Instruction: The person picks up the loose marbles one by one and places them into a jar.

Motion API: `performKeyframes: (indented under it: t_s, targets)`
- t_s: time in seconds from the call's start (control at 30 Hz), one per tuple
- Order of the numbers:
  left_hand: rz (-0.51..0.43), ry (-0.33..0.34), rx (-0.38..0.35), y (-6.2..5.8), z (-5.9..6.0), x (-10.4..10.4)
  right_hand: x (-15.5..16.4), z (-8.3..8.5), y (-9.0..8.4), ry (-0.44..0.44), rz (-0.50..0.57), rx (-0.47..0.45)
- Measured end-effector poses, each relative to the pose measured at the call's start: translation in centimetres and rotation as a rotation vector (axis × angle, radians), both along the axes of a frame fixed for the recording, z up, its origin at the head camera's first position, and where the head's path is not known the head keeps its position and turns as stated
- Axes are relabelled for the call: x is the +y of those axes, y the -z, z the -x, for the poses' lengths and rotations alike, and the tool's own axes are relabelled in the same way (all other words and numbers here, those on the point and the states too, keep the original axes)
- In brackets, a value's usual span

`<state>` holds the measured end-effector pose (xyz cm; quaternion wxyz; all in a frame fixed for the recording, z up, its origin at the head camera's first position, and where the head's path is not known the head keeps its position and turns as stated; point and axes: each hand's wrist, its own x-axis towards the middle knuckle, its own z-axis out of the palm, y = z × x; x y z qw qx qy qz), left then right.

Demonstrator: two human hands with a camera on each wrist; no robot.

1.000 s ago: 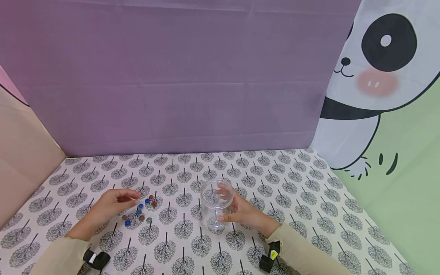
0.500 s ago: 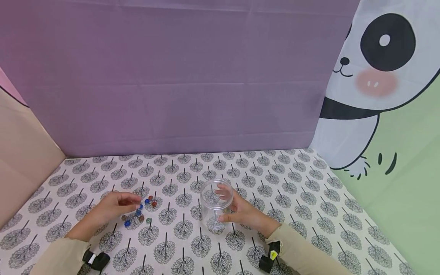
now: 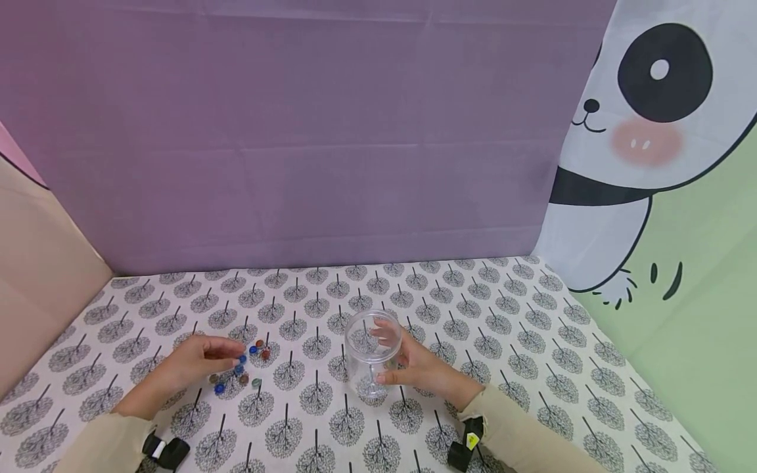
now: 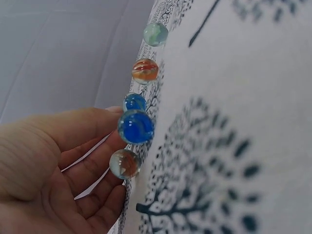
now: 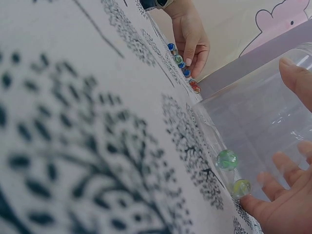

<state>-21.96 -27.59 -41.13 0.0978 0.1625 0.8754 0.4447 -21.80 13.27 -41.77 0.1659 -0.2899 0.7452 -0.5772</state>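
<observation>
- Evidently the fine work is at the left hand (image 3: 192, 361), its fingers curved beside the loose marbles (image 3: 239, 370); I cannot tell whether they pinch a blue marble (image 4: 136, 127) or only sit next to it.
- Fingertip and thumb should meet a marble on opposite sides at its widest part, since glass this round would probably skid under a lopsided squeeze.
- Light pressure seems wise, with the other fingers kept clear so neighbouring marbles are not nudged into rolling.
- The right hand (image 3: 414, 368) holds the clear jar (image 3: 357, 371), thumb in front and fingers spread round the wall; that grip looks right for steadying it upright, mouth upward.
- Inside, at the base, appear to lie a green marble (image 5: 227, 159) and a yellowish marble (image 5: 241, 188).
- The worktop is covered by a white cloth (image 3: 325, 447) printed with dark trees, lying mostly flat.
- Behind hangs a purple backdrop (image 3: 307, 144); a panda (image 3: 665, 118) decorates the green right wall, and the left side is beige.
</observation>
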Motion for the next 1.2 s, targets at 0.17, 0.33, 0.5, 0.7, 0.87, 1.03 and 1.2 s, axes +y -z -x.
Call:
performKeyframes:
  t_s: [0.17,0.33,0.5,0.7,0.87,1.03,1.2]
  targets:
    - [0.005,-0.001,0.008,-0.06,-0.01,0.20,-0.03,0.00,0.09,-0.002,0.004,0.005]
    - [0.024,-0.018,0.002,0.02,0.08,0.37,0.00,-0.14,-0.01,0.002,0.007,-0.005]
    - [0.027,-0.008,0.004,0.34,0.36,0.30,-0.01,-0.21,-0.01,0.003,0.007,-0.006]
    - [0.034,-0.018,0.009,0.33,0.53,0.49,0.09,-0.08,0.00,0.000,0.005,-0.004]
    - [0.044,-0.020,0.015,0.02,0.63,0.82,0.30,-0.06,0.14,0.012,0.007,-0.018]
    - [0.048,-0.031,0.003,-0.13,0.60,0.95,0.31,-0.16,0.04,0.025,0.006,-0.020]
    - [0.065,-0.039,-0.001,-0.20,0.22,0.75,0.05,-0.08,0.05,0.009,0.005,-0.025]
